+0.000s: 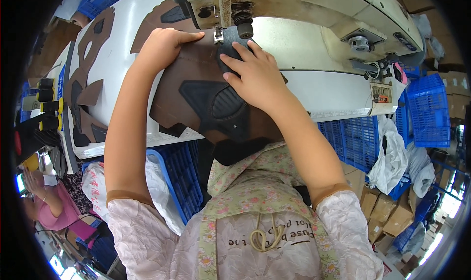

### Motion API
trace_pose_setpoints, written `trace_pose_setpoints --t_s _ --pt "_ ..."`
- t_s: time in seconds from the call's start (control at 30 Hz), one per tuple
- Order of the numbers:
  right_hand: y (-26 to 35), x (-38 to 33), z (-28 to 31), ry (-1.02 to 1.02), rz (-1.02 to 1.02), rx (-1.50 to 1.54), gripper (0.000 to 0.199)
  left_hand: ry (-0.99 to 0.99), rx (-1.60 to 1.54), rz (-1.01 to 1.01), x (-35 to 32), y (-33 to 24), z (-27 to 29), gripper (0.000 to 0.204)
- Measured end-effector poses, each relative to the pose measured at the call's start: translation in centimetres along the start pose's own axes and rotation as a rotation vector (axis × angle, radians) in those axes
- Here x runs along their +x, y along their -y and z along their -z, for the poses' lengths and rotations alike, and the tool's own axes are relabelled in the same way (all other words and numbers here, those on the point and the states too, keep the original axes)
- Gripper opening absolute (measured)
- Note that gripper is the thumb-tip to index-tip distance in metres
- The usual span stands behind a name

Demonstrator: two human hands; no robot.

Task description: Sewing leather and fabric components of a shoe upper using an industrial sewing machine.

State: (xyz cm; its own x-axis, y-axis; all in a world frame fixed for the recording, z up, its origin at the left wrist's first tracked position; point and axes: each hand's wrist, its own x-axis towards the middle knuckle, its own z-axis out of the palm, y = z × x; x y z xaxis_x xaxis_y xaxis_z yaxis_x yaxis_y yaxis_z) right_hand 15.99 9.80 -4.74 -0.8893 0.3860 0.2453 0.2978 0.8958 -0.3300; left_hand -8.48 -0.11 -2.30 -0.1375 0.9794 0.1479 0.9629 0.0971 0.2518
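Observation:
A brown leather-like panel (171, 96) with black patches lies under the sewing machine's presser foot (219, 35), its near end hanging over the table edge towards my lap. My left hand (161, 47) is closed at the panel's left edge. One finger stretches along the panel towards the foot, while the other fingers are bent and partly hidden. Spread flat, my right hand (252, 74) presses on a dark grey rounded patch (228, 47) just right of the foot. A black shield-shaped patch (196, 96) with a ribbed oval sits nearer to me. The needle tip cannot be made out.
The machine head (314, 5) spans the far side above my hands. More brown cut pieces (93, 44) lie at the left of the white table (125, 59). Blue crates (343, 142) stand right, another crate (181, 182) below left. A person in pink (54, 201) is at far left.

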Motion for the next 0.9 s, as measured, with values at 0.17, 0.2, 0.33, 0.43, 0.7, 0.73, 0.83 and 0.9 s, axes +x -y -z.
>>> trace_pose_setpoints --t_s 0.17,0.2,0.33,0.43,0.7,0.73,0.83,0.9 --pt "-1.9 1.1 0.3 0.034 0.033 0.028 0.041 0.071 -0.007 0.11 0.0 -1.3 0.4 0.06" --pt "-2.0 1.4 0.5 0.031 0.031 0.033 0.041 0.102 -0.032 0.157 -0.2 -1.4 0.6 0.059" --pt "-1.8 2.0 1.5 0.109 0.034 0.093 0.036 0.137 -0.52 0.151 -1.5 -1.3 1.4 0.046" --pt "-1.7 1.6 1.6 0.084 0.033 0.051 0.033 0.154 -0.13 0.108 -2.3 -4.1 1.5 0.042" --pt "-2.3 1.7 1.6 0.02 0.112 0.017 0.035 0.045 0.104 0.08 -3.3 -5.6 0.7 0.046" --pt "-2.4 1.9 1.7 0.049 0.108 0.02 0.035 0.038 0.137 0.089 -3.3 -5.8 0.6 0.047" --pt "-3.1 2.1 1.8 0.065 0.113 -0.012 0.034 0.023 0.194 0.118 -3.3 -6.3 -0.1 0.046" --pt "-3.5 2.4 1.5 0.053 0.125 -0.047 0.034 0.014 0.218 0.141 -3.2 -6.8 -0.4 0.046"
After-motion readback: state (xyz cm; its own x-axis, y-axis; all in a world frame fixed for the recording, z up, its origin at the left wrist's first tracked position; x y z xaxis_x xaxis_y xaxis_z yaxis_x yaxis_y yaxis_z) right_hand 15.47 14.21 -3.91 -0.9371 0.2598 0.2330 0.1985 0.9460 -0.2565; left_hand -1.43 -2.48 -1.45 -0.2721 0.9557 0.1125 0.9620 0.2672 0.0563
